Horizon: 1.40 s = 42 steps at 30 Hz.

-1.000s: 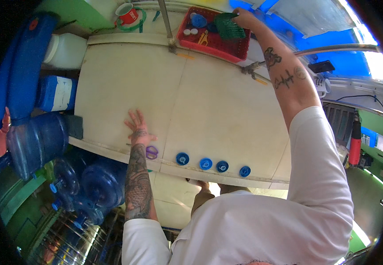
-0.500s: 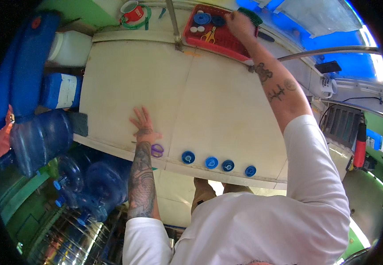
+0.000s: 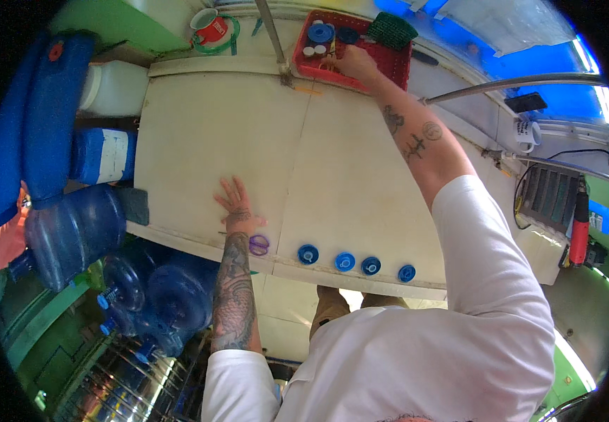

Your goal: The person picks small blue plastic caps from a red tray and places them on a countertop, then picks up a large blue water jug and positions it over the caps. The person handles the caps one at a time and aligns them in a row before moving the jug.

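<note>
My left hand point(image 3: 237, 208) lies flat on the white tabletop with its fingers spread, holding nothing. Just beside its wrist rest purple-handled scissors point(image 3: 258, 245), partly covered by the forearm. At the far side, my right hand point(image 3: 355, 65) reaches into a red plastic tray point(image 3: 311, 72). Its bent fingers close on yellow scissors point(image 3: 328, 60), which they mostly hide. Around them in the tray are a large blue cap point(image 3: 320, 32), small white caps point(image 3: 314, 51), a dark blue round piece point(image 3: 347, 34) and a green mesh pad point(image 3: 391, 31).
Several blue bottle caps point(image 3: 345, 261) stand in a row along the table's near edge. Large blue water jugs point(image 3: 178, 295) crowd the left. A metal pole point(image 3: 270, 32) rises beside the tray. A red-handled tool point(image 3: 579, 228) hangs at the right.
My right hand has moved left and nearer within the tray, from the green mesh pad to the yellow scissors. My left hand stays flat on the table. The view has shifted slightly.
</note>
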Motion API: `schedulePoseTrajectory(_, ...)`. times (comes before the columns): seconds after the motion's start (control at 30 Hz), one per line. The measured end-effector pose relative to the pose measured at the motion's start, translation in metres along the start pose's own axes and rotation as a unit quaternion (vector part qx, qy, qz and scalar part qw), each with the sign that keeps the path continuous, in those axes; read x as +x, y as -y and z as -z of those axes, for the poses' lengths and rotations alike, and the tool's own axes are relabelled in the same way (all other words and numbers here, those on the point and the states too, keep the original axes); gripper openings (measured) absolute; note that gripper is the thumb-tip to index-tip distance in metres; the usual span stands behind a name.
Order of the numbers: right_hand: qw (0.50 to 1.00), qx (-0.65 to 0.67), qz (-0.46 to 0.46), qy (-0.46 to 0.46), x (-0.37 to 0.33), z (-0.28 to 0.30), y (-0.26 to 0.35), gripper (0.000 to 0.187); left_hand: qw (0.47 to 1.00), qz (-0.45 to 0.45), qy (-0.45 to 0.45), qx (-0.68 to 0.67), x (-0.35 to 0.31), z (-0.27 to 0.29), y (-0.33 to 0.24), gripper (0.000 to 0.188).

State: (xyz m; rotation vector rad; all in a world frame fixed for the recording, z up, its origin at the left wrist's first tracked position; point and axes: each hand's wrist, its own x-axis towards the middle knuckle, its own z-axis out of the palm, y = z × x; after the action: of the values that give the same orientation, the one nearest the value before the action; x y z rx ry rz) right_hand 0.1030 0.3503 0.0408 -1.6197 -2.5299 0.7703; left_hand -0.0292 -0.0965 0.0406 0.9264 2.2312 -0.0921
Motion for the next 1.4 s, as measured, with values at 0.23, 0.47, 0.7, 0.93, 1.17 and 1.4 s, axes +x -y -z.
schedulePoseTrajectory(0.23, 0.999, -0.013, -0.029, -0.013, 0.02, -0.024, -0.004, 0.044, 1.0, -0.007, -0.001, 0.001, 0.001, -0.004, 0.004, 0.15)
schedulePoseTrajectory(0.47, 0.998, 0.014, 0.044, 0.036, -0.005, 0.034, -0.011, 0.031, 1.0, 0.01, 0.015, 0.0, -0.001, 0.001, 0.0, 0.147)
schedulePoseTrajectory(0.7, 0.989, -0.091, -0.004, -0.115, -0.053, 0.055, -0.027, 0.027, 1.0, 0.02, 0.023, 0.006, -0.002, 0.001, -0.001, 0.146)
schedulePoseTrajectory(0.93, 0.989, -0.099, -0.022, -0.111, -0.063, 0.043, -0.045, 0.025, 0.998, 0.036, 0.035, 0.026, -0.004, 0.006, -0.007, 0.148)
schedulePoseTrajectory(1.17, 0.99, -0.089, -0.021, -0.109, -0.055, 0.029, -0.055, 0.024, 0.998, 0.035, 0.038, 0.035, -0.005, 0.005, -0.005, 0.148)
schedulePoseTrajectory(1.4, 0.995, 0.02, 0.095, 0.011, -0.036, 0.022, -0.051, 0.036, 0.998, 0.039, 0.046, -0.007, -0.005, 0.004, -0.005, 0.154)
